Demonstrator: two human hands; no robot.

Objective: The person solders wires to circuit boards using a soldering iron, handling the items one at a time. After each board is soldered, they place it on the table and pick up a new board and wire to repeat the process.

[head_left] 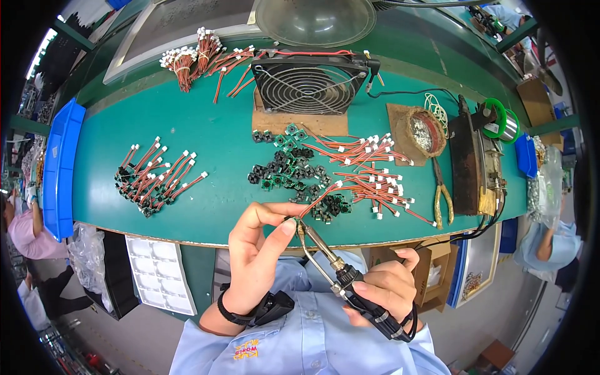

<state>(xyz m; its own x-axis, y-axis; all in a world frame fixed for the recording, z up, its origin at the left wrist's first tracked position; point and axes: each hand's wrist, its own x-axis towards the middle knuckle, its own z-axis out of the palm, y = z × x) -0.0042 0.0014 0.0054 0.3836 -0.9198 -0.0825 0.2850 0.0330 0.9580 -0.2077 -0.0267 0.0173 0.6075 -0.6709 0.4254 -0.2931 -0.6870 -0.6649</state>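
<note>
My left hand (257, 244) is closed in a pinch at the table's front edge, on a small circuit board mostly hidden by the fingertips. A red and dark wire lead (320, 199) with a white connector runs up and right from that pinch. In my right hand (389, 289) is a black-handled soldering iron (340, 270) with a thin metal feed tube alongside; its tip meets the board at my left fingertips. Just beyond lie a pile of small black and green boards (284, 169) and loose wire leads (375, 187). Boards with leads attached (156, 181) form a group at left.
A black fan (309, 84) stands at the back, near bundled leads (181, 67). Pliers (442, 197), a round tip-cleaning pot (427, 131), a soldering station (467, 162) and a green solder spool (497, 119) occupy the right. A long blue bin (60, 169) edges the left.
</note>
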